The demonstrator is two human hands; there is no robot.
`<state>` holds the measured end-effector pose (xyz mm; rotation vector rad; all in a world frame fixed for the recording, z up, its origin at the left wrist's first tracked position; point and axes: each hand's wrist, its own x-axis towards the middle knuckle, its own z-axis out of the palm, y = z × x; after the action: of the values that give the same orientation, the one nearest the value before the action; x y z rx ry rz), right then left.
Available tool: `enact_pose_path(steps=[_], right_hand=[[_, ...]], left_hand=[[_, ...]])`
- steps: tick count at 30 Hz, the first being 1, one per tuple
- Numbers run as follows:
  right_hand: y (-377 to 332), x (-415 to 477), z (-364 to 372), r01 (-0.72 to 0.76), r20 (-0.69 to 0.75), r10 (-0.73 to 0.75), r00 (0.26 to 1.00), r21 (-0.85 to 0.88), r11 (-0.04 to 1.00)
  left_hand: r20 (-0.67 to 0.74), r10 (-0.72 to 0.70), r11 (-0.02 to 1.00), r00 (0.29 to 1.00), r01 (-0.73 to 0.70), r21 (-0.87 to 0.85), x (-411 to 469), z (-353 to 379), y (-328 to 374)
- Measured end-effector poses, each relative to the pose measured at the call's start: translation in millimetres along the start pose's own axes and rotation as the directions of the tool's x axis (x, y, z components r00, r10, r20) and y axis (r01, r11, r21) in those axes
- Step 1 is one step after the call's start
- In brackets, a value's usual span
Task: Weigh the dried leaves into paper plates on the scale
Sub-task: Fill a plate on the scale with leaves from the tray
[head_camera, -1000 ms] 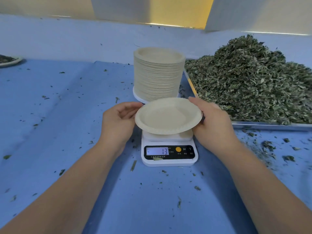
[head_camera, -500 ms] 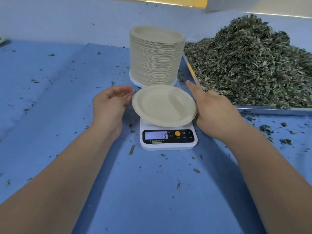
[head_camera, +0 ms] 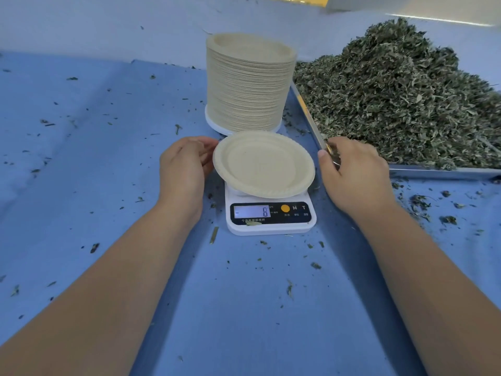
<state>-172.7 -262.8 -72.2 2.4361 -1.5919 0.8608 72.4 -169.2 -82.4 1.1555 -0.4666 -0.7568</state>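
The empty plate (head_camera: 264, 164) sat tilted on the scale (head_camera: 271, 226), which read minus 8. The left hand (head_camera: 184, 166), loosely curled, held nothing beside its left rim; the right hand (head_camera: 352, 169) curled at the tray (head_camera: 433, 173) corner by the leaves (head_camera: 393, 104), contents unclear. Unzeroed, weights would likely err; leaves dropped off-centre might tip it.

Bare left forearm (head_camera: 108, 280) and right forearm (head_camera: 433, 280), uncovered to frame edge. Left hand (head_camera: 184, 169), right hand (head_camera: 355, 175) ungloved; short thumbnail (head_camera: 321, 153) at right hand's 9 o'clock.

Head-worn view, forward and down
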Motion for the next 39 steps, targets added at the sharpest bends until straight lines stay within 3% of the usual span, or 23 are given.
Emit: enact_pose_path(steps=[10,18,28,35,37,39], right_hand=[[7.3,2.9,7.9,-0.005,0.073,0.019,0.997,-0.189,0.982],[9.2,8.5,10.2,-0.01,0.145,0.044,0.989,-0.228,0.974],[9.0,5.8,9.8,0.015,0.11,0.013,0.994,-0.249,0.968],[10.3,13.5,5.9,-0.054,0.077,0.067,0.995,-0.151,0.987],[11.3,27.3,3.7,-0.105,0.119,0.118,0.986,-0.116,0.988],[15.9,49.8,4.9,-0.164,0.258,0.187,0.948,-0.111,0.98]], left_hand=[[0.003,-0.004,1.0,1.0,0.004,0.001,-0.5,2.5,1.7],[0.038,-0.019,1.0,0.999,0.019,0.024,4.2,4.8,-0.4],[0.114,-0.047,0.997,0.992,0.038,0.071,2.3,6.4,-0.8],[0.13,-0.034,0.987,0.991,0.013,0.161,3.6,6.4,-3.2],[0.113,-0.029,0.985,0.993,0.009,0.175,5.4,5.8,-4.8],[0.103,-0.028,0.983,0.994,0.009,0.184,6.0,5.2,-5.8]])
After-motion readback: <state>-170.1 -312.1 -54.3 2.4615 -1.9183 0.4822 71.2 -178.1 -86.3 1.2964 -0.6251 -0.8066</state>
